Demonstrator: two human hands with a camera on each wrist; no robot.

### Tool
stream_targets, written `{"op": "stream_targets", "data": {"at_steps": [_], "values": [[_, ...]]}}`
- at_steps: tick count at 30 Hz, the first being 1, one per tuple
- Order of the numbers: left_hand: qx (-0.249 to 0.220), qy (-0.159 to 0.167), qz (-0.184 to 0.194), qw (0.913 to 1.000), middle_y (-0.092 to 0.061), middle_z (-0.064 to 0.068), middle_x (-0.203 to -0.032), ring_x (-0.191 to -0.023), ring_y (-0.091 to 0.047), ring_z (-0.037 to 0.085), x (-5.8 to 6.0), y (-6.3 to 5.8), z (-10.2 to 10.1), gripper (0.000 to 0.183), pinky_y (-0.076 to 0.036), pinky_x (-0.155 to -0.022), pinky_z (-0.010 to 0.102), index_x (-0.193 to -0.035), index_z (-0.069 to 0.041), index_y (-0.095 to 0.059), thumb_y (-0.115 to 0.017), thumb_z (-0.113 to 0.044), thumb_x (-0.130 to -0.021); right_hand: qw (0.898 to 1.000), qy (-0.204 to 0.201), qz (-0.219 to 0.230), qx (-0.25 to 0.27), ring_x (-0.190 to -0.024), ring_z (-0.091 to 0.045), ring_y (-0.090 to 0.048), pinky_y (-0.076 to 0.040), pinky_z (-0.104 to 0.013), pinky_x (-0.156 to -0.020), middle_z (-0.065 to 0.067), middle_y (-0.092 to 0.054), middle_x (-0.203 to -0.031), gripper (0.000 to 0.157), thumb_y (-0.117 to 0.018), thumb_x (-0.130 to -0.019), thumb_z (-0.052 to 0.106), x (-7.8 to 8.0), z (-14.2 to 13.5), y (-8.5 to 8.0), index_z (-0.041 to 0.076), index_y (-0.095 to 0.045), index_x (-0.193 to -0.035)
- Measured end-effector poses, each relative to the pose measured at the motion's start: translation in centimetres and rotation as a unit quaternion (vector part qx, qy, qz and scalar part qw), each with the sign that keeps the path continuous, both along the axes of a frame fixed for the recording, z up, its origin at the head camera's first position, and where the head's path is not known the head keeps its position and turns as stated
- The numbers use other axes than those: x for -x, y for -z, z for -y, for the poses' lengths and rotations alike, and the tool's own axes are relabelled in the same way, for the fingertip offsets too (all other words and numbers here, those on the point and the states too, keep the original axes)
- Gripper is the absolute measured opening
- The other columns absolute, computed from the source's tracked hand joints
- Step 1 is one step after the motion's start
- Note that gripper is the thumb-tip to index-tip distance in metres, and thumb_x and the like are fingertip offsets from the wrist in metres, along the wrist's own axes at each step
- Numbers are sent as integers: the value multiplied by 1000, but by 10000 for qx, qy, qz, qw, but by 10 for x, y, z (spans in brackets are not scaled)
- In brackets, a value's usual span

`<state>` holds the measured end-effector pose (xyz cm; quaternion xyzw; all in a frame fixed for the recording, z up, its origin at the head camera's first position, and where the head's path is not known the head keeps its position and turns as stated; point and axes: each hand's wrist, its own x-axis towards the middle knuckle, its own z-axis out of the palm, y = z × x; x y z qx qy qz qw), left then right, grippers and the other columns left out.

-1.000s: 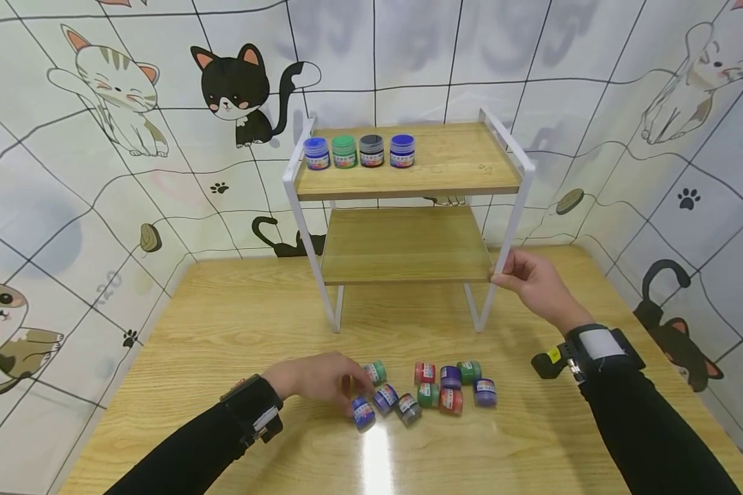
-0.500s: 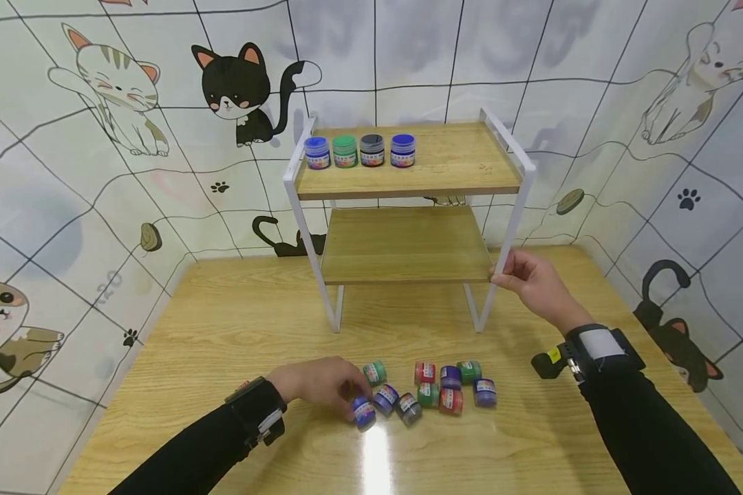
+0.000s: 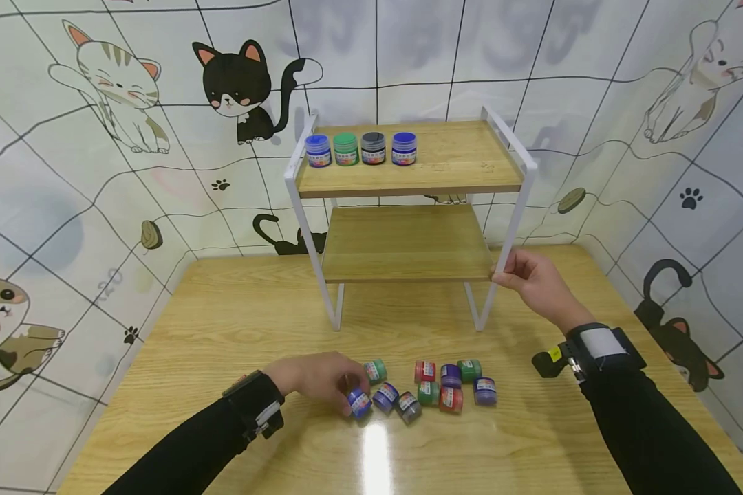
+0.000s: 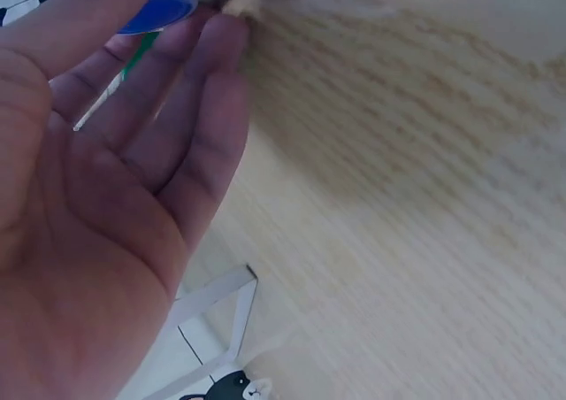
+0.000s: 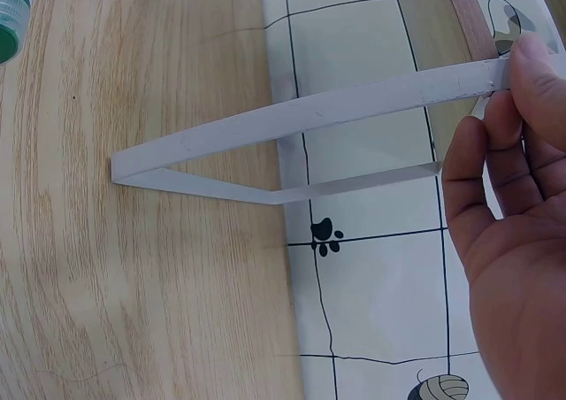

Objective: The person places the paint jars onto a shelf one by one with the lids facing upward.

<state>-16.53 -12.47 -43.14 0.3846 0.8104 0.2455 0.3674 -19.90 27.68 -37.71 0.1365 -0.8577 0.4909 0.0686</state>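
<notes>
My left hand pinches a small blue-lidded paint jar between thumb and fingers, low over the table at the left end of a group of jars. In the left wrist view the jar's blue lid shows between the thumb and fingertips. My right hand holds the white front leg of a two-tier rack on its right side, level with the lower shelf. Thumb and fingers lie on either side of that leg in the right wrist view.
Blue, green, black and blue jars, the last one, stand in a row on the upper shelf. Several jars, among them a purple one, a grey one and a red one, lie on the wooden table. Cat-print sheeting encloses it.
The blue jar in my left hand has moved slightly up and left, away from the purple one. My right hand keeps its place on the rack leg.
</notes>
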Motion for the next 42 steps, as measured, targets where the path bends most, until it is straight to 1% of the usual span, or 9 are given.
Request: {"op": "stream_targets", "data": {"at_steps": [2, 7, 14, 19, 26, 31, 34, 39, 42], "values": [[-24, -69, 130, 9999, -65, -10, -105, -97, -59, 2, 1, -2, 1, 33, -48, -90, 22, -109, -21, -64, -78, -15, -80, 10000, -6, -5, 7, -89, 4, -65, -50, -12, -78, 14, -68, -89, 12, -65, -93, 7, 0, 0, 0, -3, -58, -88], [-333, -72, 381, 9987, -64, -8, -107, -101, -58, 3, 4, -4, 3, 29, -49, -91, 23, -108, -19, -63, -77, -16, -82, 10000, -59, -31, 62, -90, 2, -65, -51, -13, -79, 13, -68, -89, 12, -64, -93, 7, 0, 0, 0, -3, -59, -89], [-503, 26, 376, 9980, -62, -5, -112, -105, -57, 6, 7, -5, 5, 28, -50, -88, 21, -113, -16, -64, -73, -13, -86, 10000, -30, -24, 15, -88, 5, -64, -51, -12, -78, 15, -67, -88, 12, -63, -93, 6, 0, 0, -1, -4, -58, -89], [-403, -9, 367, 9985, -63, -7, -111, -99, -61, 9, 7, -7, 4, 29, -50, -85, 22, -112, -18, -66, -71, -7, -86, 10000, -18, -15, 19, -87, 5, -64, -51, -13, -77, 15, -68, -88, 13, -64, -93, 6, -1, 0, -2, -4, -57, -88], [-195, -93, 224, 9995, -63, -8, -109, -91, -62, 7, 9, -14, 0, 30, -50, -81, 23, -111, -19, -66, -69, -5, -85, 10000, -31, -49, 28, -87, 5, -64, -51, -13, -78, 15, -68, -89, 12, -64, -93, 5, -1, 0, -2, -4, -58, -87], [-95, -138, 81, 9998, -64, -10, -107, -91, -61, 5, 10, -18, -3, 28, -50, -81, 22, -114, -18, -66, -71, -12, -87, 10000, -16, -59, 5, -87, 5, -65, -51, -13, -77, 15, -68, -89, 12, -64, -93, 5, -1, 0, -1, -3, -57, -86], [-100, -102, -36, 9999, -64, -9, -107, -92, -61, 5, 11, -22, -5, 27, -50, -81, 22, -114, -18, -66, -72, -15, -87, 10000, -12, -62, -16, -87, 5, -65, -51, -13, -78, 12, -69, -89, 12, -64, -93, 5, 0, 0, 0, -3, -57, -87], [-119, -53, -197, 9997, -64, -9, -108, -91, -61, 6, 13, -27, -7, 25, -50, -79, 22, -112, -18, -67, -70, -13, -88, 10000, -16, -51, -18, -89, 5, -65, -51, -12, -79, 5, -70, -91, 12, -64, -93, 5, 0, 0, 0, -3, -58, -88], [-75, -30, -322, 9994, -64, -11, -106, -91, -61, 6, 15, -30, -8, 24, -50, -79, 22, -111, -19, -67, -69, -12, -88, 10000, -6, -40, -29, -89, 5, -64, -51, -12, -79, -1, -71, -93, 11, -63, -93, 5, 0, 1, 0, -3, -57, -88]]}}
